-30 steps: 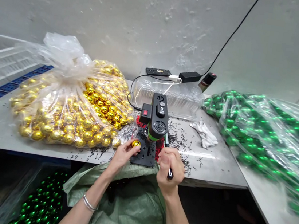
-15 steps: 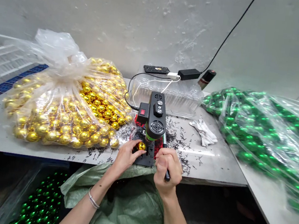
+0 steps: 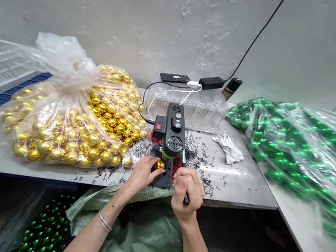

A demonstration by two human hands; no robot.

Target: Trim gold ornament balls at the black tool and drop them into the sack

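Aslant, lever grip (image 3: pixel 186 200) points nearward

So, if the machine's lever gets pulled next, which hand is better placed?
Probably the right hand: it is wrapped around the lever, while the left hand is occupied, holding a shiny gold ball at the black machine's front end.

You can read no words, brands or numbers here: marks on the red switch (image 3: pixel 158 126) of your machine (image 3: pixel 174 131) and the sticker (image 3: pixel 177 77) behind it are too small.
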